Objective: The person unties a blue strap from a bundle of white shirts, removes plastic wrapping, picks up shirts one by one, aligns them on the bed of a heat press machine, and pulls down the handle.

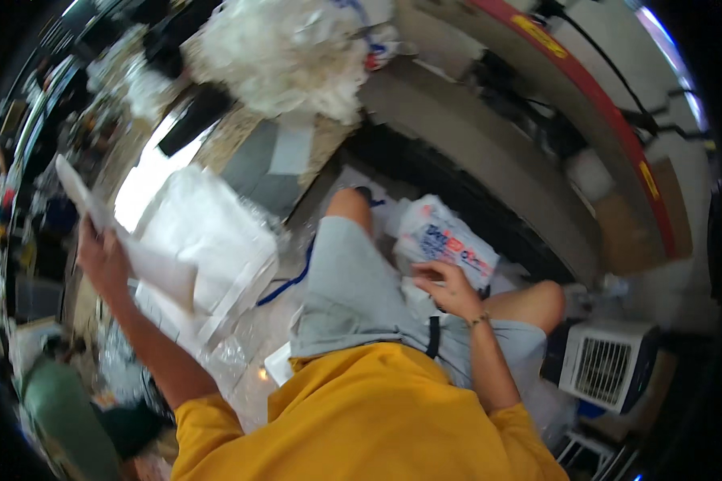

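My left hand grips a thin white sheet, blurred, which spreads on both sides of my fingers; whether it is paper or plastic I cannot tell. Beside it lies a large white plastic bag. My right hand hovers over my lap with curled fingers, near a white plastic bag with blue and red print; no object shows between its fingers. A blue strap lies between the large bag and my leg.
A heap of clear plastic wrap tops the chipboard surface ahead. A curved bench with a red edge runs along the right. A white vented appliance stands at lower right. Someone's green-clothed body shows at lower left.
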Motion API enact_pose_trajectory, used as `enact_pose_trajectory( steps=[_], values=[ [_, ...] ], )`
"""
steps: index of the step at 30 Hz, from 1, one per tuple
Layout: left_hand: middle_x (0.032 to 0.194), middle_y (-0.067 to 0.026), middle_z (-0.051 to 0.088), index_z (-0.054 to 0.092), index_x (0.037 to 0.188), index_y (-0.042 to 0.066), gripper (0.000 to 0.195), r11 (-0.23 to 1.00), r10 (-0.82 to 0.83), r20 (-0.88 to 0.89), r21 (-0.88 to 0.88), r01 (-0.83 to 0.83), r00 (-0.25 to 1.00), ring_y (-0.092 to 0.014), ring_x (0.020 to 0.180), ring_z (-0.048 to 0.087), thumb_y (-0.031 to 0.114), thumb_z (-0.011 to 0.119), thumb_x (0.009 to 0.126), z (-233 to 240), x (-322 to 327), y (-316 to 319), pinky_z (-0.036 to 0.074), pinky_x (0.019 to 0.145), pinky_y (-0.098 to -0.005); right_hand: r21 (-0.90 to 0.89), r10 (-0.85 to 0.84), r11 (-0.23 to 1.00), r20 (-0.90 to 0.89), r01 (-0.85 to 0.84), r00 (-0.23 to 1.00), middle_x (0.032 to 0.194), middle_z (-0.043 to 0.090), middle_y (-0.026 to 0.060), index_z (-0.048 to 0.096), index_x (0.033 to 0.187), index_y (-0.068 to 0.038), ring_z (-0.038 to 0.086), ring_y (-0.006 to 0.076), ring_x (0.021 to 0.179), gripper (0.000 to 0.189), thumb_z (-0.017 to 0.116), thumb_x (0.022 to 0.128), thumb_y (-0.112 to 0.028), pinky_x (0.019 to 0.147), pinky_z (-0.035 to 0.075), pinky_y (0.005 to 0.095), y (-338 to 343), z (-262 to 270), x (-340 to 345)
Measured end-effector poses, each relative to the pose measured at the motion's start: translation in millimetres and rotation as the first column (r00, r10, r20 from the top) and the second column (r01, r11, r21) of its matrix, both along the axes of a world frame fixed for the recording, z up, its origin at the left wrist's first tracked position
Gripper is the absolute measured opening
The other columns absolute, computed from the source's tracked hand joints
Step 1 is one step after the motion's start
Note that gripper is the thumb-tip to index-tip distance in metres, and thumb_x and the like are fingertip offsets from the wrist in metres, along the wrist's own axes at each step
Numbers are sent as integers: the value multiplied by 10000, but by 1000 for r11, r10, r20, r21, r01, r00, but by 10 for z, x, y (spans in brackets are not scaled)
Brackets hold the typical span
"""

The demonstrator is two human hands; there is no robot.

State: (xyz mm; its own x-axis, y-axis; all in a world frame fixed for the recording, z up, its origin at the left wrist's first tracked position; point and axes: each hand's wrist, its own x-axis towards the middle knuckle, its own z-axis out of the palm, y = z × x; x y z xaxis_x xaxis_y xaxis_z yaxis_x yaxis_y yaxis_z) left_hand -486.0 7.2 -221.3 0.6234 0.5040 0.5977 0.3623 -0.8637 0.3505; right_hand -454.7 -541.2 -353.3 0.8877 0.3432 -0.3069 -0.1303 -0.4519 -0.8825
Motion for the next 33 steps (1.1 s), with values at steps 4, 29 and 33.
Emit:
enact_pose_trajectory(
  steps=[4,29,33],
  values=[
    [967,-178,694,551,1289,-48,419,881,-351,41,-322,345,935,-247,756,679,68,542,886,364,125,-1438,528,671,-347,500,151,858,-26,-118,988,1308,604,114,522,1370,-55,604,188,1147,519,700,916,-234,971,485,316,612,201,178],
    [1041,-98,678,559,1189,-40,342,-154,-503,456,-883,443,734,-113,869,630,45,689,885,-1688,1797,-2621,501,767,-248,549,-557,623,-190,558,809,1150,651,72,532,1279,-4,610,170,1019,457,726,893,-156,906,497,313,-386,-49,99],
    [1126,-127,646,556,1145,-31,279,-135,-642,502,-819,558,580,-222,929,635,125,643,931,-1995,2565,-2939,495,817,-336,556,-627,435,-377,708,682,1149,655,60,548,1251,-9,615,168,1031,416,710,918,-197,900,502,308,-837,-423,400]
  ],
)
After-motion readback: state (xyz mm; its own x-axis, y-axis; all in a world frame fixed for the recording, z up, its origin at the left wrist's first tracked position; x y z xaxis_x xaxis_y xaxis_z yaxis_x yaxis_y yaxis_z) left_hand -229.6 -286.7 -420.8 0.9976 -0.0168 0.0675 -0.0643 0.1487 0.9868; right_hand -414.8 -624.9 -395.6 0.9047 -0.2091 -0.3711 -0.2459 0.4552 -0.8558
